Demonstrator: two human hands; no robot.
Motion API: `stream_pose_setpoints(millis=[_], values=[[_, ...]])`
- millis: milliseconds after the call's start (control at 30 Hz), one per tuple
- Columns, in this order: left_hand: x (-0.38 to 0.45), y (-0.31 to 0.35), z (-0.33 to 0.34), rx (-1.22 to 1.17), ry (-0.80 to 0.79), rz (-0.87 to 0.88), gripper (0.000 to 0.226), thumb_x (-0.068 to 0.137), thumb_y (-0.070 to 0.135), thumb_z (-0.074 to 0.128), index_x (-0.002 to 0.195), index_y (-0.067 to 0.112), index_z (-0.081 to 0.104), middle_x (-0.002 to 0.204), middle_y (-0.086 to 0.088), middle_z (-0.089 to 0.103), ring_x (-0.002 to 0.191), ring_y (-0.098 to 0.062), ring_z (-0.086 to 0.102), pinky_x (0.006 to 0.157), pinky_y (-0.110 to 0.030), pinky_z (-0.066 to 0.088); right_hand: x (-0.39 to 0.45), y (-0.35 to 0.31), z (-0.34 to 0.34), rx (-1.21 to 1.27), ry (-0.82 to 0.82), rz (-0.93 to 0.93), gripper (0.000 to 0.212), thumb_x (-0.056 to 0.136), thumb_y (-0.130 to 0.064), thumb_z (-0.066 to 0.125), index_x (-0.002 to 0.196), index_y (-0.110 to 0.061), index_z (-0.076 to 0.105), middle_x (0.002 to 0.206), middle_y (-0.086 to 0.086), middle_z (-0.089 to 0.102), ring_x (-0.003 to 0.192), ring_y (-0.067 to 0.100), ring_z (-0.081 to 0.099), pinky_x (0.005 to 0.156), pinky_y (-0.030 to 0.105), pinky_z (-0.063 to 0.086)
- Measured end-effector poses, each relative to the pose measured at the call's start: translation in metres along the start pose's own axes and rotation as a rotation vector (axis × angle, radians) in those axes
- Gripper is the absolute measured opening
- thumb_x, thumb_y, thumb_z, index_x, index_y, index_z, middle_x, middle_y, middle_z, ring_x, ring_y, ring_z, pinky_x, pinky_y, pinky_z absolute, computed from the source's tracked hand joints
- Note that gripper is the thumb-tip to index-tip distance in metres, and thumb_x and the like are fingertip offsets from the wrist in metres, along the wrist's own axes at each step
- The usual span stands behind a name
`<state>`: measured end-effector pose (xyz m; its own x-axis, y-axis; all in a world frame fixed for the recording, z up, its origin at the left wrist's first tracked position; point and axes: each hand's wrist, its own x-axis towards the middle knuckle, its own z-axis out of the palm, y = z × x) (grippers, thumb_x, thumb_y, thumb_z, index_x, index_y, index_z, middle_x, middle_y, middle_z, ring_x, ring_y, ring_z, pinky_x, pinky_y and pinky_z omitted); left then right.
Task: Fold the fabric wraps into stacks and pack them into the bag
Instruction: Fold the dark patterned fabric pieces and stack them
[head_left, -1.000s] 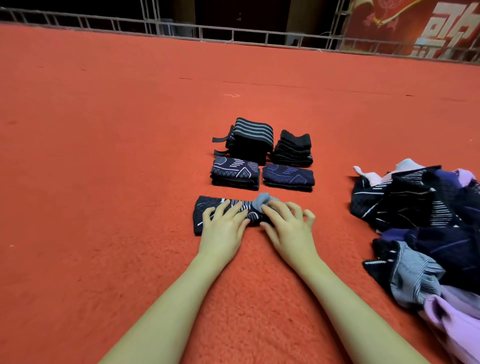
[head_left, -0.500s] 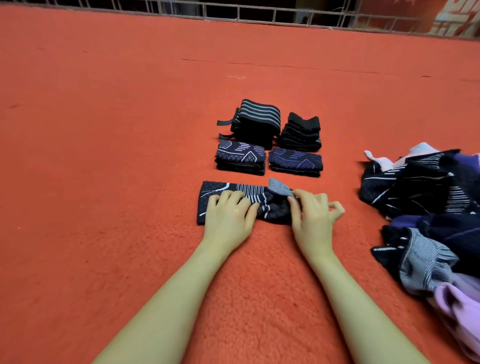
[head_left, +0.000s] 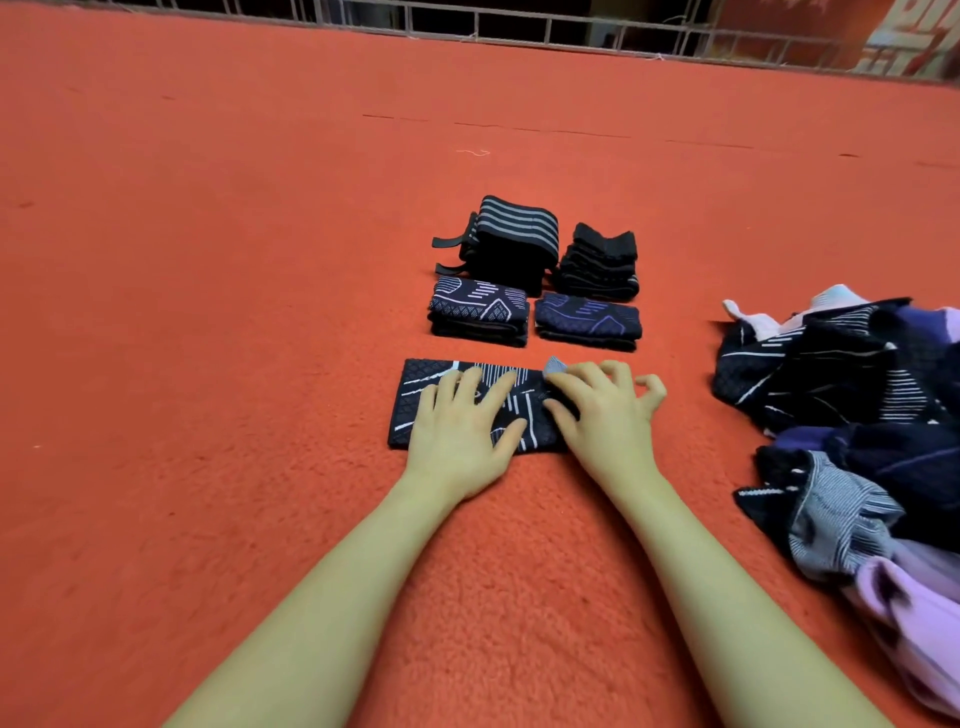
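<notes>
A dark navy wrap with white lines (head_left: 415, 400) lies flat on the red carpet in front of me. My left hand (head_left: 462, 421) presses on its middle with spread, straight fingers. My right hand (head_left: 605, 410) covers the wrap's right end, its thumb and curled fingers pinching the fabric beside a small grey corner (head_left: 555, 365) that sticks up. Behind the wrap stand folded stacks: a black one with grey stripes (head_left: 514, 244), a plain black one (head_left: 600, 262), a navy and white one (head_left: 478, 312) and a navy and purple one (head_left: 587, 319). No bag is in view.
A loose pile of unfolded wraps (head_left: 857, 395) in navy, grey and lilac lies at the right, running down to the right edge. A metal railing (head_left: 519, 26) bounds the carpet at the back. Open red carpet (head_left: 208, 312) spreads to the left.
My right hand has slid from the wrap's middle to its right end, and the raised grey fold has flattened to a small corner. My left hand has kept pressing on the wrap.
</notes>
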<state>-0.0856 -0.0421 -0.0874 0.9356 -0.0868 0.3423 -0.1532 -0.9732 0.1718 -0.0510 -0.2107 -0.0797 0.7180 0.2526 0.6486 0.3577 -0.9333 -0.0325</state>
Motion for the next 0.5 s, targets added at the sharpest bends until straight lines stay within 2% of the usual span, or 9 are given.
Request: stream_pose_setpoints(millis=[33, 67, 100, 233, 333, 433, 500], values=[[0.000, -0.001, 0.000, 0.024, -0.088, 0.003, 0.061, 0.091, 0.058, 0.025, 0.146, 0.034, 0.032, 0.150, -0.008, 0.033, 0.139, -0.029, 0.026, 0.110, -0.046, 0.022, 0.005, 0.001, 0.000, -0.042, 0.005, -0.008, 0.015, 0.075, -0.034, 0.061, 0.084, -0.027, 0.071, 0.083, -0.010, 0.065, 0.092, 0.020, 0.047, 0.081, 0.037, 0.020], [0.002, -0.003, 0.002, 0.041, -0.172, 0.006, 0.061, 0.094, 0.060, 0.021, 0.151, 0.038, 0.017, 0.159, -0.002, 0.014, 0.146, -0.025, 0.008, 0.116, -0.045, 0.008, 0.008, 0.002, 0.000, -0.069, 0.012, -0.004, 0.012, 0.075, -0.031, 0.060, 0.077, -0.025, 0.071, 0.075, -0.009, 0.063, 0.087, 0.021, 0.051, 0.081, 0.037, 0.020], [0.004, -0.004, 0.002, 0.055, -0.244, 0.004, 0.061, 0.095, 0.061, 0.018, 0.151, 0.039, 0.008, 0.160, 0.002, 0.004, 0.147, -0.021, -0.002, 0.118, -0.045, 0.000, 0.010, 0.003, -0.001, -0.062, 0.016, 0.028, 0.012, 0.077, -0.028, 0.060, 0.072, -0.023, 0.069, 0.070, -0.008, 0.061, 0.083, 0.023, 0.053, 0.081, 0.037, 0.019], [0.009, -0.004, 0.001, 0.061, -0.358, -0.018, 0.064, 0.093, 0.065, 0.015, 0.151, 0.040, 0.003, 0.160, 0.005, -0.002, 0.147, -0.018, -0.008, 0.117, -0.048, -0.006, 0.002, 0.008, -0.009, 0.141, 0.030, 0.321, 0.011, 0.089, -0.020, 0.057, 0.081, -0.019, 0.065, 0.081, -0.005, 0.063, 0.088, 0.025, 0.053, 0.082, 0.036, 0.016], [0.009, -0.003, -0.001, 0.074, -0.379, -0.027, 0.066, 0.092, 0.068, 0.014, 0.151, 0.040, 0.002, 0.160, 0.006, -0.005, 0.147, -0.019, -0.010, 0.117, -0.049, -0.007, -0.010, 0.009, -0.015, 0.247, 0.067, 0.529, 0.016, 0.092, -0.024, 0.048, 0.081, -0.020, 0.059, 0.087, -0.005, 0.062, 0.091, 0.022, 0.049, 0.085, 0.035, 0.016], [0.008, -0.004, -0.003, 0.055, -0.389, -0.025, 0.066, 0.091, 0.068, 0.015, 0.150, 0.040, 0.003, 0.160, 0.006, -0.005, 0.147, -0.020, -0.010, 0.117, -0.049, -0.007, -0.022, 0.004, -0.017, 0.271, 0.108, 0.613, 0.017, 0.089, -0.024, 0.046, 0.078, -0.020, 0.059, 0.084, -0.005, 0.062, 0.090, 0.022, 0.049, 0.084, 0.034, 0.016], [0.009, -0.003, -0.006, 0.039, -0.417, -0.039, 0.064, 0.093, 0.065, 0.017, 0.151, 0.039, 0.007, 0.160, 0.005, -0.001, 0.147, -0.020, -0.009, 0.117, -0.049, -0.007, -0.029, 0.002, -0.018, 0.239, 0.088, 0.572, 0.016, 0.085, -0.025, 0.046, 0.078, -0.019, 0.059, 0.084, -0.004, 0.060, 0.088, 0.024, 0.049, 0.081, 0.034, 0.016]])
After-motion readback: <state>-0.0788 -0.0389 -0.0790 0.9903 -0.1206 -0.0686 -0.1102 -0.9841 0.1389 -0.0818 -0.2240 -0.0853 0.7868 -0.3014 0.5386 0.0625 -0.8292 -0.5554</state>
